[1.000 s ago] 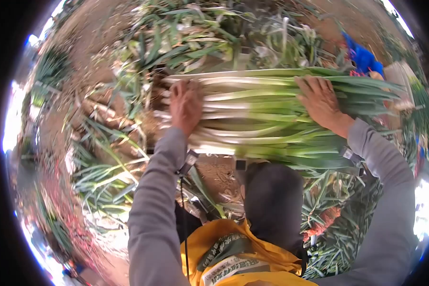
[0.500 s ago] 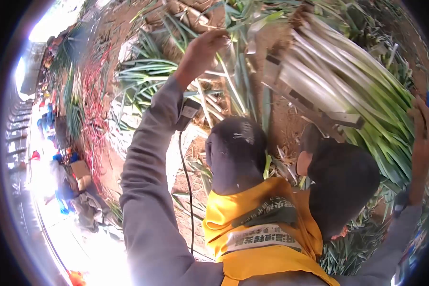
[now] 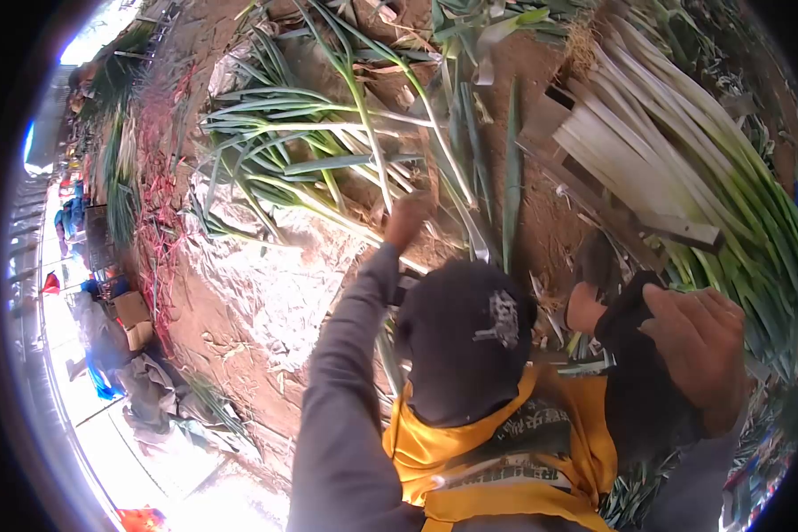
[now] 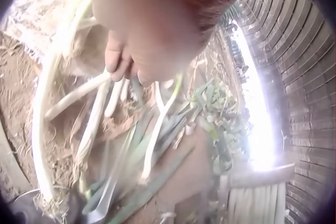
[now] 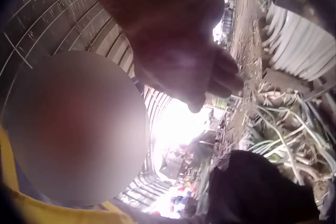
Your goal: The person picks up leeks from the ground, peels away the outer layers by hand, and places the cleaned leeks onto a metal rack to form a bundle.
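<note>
My left hand (image 3: 410, 217) is low over loose leeks (image 3: 363, 120) on the ground, its fingers bent. In the left wrist view a white leek stalk (image 4: 79, 95) runs up to the fingertips (image 4: 114, 64); I cannot tell whether they grip it. Raised above my right knee, my right hand (image 3: 696, 341) has relaxed fingers with nothing in them. To its upper right, a wide row of trimmed leeks (image 3: 674, 124) lies across a low rack, with roots at the far end and green leaves toward me. A bar (image 3: 683, 232) of the rack crosses near the white stalks.
My dark-clad knee (image 3: 465, 341) and yellow apron (image 3: 496, 452) are close below the hands. Crumpled pale sheeting (image 3: 279, 275) covers ground at left, beside a tangle of red strings (image 3: 155, 204). Loose green leaves (image 3: 512, 177) lie between the pile and the rack.
Both hands have left the leeks on the rack. My view has swung left. The left hand came down and back to the loose leeks; the right hand drew in toward my knee.
</note>
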Tool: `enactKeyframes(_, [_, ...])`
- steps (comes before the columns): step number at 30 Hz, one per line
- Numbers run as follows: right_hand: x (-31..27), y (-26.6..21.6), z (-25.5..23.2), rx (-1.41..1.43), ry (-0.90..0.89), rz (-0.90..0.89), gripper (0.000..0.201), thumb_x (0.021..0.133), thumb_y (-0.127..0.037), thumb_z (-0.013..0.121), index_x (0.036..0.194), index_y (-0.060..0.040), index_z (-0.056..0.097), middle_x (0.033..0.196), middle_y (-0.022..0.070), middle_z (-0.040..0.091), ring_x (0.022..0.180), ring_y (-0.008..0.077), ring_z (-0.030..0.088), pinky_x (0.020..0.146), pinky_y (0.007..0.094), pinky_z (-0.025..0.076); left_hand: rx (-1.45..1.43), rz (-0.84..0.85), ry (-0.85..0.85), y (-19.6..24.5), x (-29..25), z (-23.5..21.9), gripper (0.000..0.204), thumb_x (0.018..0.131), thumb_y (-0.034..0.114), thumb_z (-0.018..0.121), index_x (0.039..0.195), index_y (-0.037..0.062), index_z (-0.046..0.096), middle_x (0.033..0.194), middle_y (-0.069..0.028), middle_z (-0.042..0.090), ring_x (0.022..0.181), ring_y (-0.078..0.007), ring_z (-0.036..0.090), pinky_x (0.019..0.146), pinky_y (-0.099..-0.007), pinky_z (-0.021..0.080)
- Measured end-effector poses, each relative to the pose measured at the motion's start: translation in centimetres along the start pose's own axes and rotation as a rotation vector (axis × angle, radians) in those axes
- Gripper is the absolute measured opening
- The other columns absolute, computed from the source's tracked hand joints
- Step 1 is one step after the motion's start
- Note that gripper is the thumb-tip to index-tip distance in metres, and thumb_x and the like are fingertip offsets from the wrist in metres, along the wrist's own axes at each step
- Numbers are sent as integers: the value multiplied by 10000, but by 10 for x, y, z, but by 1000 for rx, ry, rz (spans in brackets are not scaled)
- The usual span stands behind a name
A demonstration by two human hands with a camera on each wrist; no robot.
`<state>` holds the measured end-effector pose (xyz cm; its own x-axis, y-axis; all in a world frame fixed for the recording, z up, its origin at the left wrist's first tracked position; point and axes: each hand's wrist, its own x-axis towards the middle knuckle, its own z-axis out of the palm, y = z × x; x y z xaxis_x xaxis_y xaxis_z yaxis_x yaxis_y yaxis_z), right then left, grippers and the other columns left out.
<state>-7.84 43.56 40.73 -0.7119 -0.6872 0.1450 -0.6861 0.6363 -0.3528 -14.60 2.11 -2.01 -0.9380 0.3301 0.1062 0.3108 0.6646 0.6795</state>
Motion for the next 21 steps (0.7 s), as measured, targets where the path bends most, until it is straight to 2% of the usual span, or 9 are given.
enactKeyframes(2, [4, 4, 5, -153, -58, 74, 486, 746, -59, 788, 1204, 27, 650, 938, 102, 676, 724, 255, 643, 609, 385, 490, -562, -749, 56, 35, 32, 33, 299, 943, 232, 631, 1176, 62, 712, 1082, -188, 723, 865, -279, 735, 725, -382, 585])
enactKeyframes(4, [5, 5, 5, -110, -116, 79, 479, 758, -76, 780, 1209, 21, 650, 912, 95, 663, 706, 249, 631, 604, 384, 484, -607, -634, 138, 33, 53, 66, 416, 951, 273, 697, 1249, -14, 653, 928, -147, 735, 803, -224, 723, 663, -326, 570])
enactKeyframes(5, [5, 6, 5, -64, -172, 77, 473, 770, -93, 772, 1214, 15, 651, 887, 87, 649, 689, 242, 618, 599, 383, 479, -723, -865, 153, 64, 72, 57, 465, 951, 292, 718, 1257, -48, 633, 889, -126, 732, 779, -203, 713, 652, -308, 566])
enactKeyframes(11, [9, 10, 4, -110, -273, 147, 453, 817, -121, 697, 1252, -12, 633, 905, 64, 632, 717, 214, 609, 638, 341, 472, -693, -840, 59, 28, 90, 90, 454, 945, 294, 748, 1250, -18, 624, 865, -72, 688, 664, -164, 605, 594, -319, 509])
enactKeyframes(14, [4, 10, -2, -141, -350, 191, 465, 827, -113, 650, 1281, -15, 621, 901, 54, 615, 733, 207, 615, 662, 321, 479, -1324, -748, 170, -15, 77, 107, 245, 936, 258, 716, 1036, 41, 662, 741, -1, 572, 665, -134, 554, 591, -306, 448])
enactKeyframes(17, [-5, 15, -1, -171, -308, 156, 484, 829, -111, 629, 1303, -15, 608, 885, 52, 595, 749, 205, 621, 670, 319, 490, -637, -366, 11, 43, 104, 4, 337, 916, 164, 690, 1204, -7, 647, 953, -92, 671, 835, -230, 630, 755, -347, 518])
enactKeyframes(18, [-7, 17, -1, -145, -263, 96, 494, 826, -115, 632, 1308, -13, 602, 876, 56, 586, 762, 206, 625, 669, 326, 497, -688, -376, 47, 69, 115, -31, 385, 910, 133, 681, 1260, -22, 643, 1023, -122, 704, 891, -262, 655, 810, -361, 542])
enactKeyframes(19, [-7, 20, -3, -169, -255, 113, 494, 826, -115, 632, 1308, -13, 602, 876, 56, 586, 762, 206, 625, 669, 326, 497, -1246, -759, 45, 96, 127, -60, 333, 972, 155, 666, 1263, -9, 655, 1037, -89, 714, 928, -198, 671, 814, -319, 547])
enactKeyframes(21, [-6, 29, -8, -56, -166, 66, 515, 830, -117, 656, 1327, -8, 578, 867, 78, 586, 784, 228, 626, 679, 361, 520, -1243, -695, 144, 201, 141, -116, 285, 1025, 208, 661, 1231, 12, 687, 950, -15, 682, 757, -80, 627, 637, -194, 493])
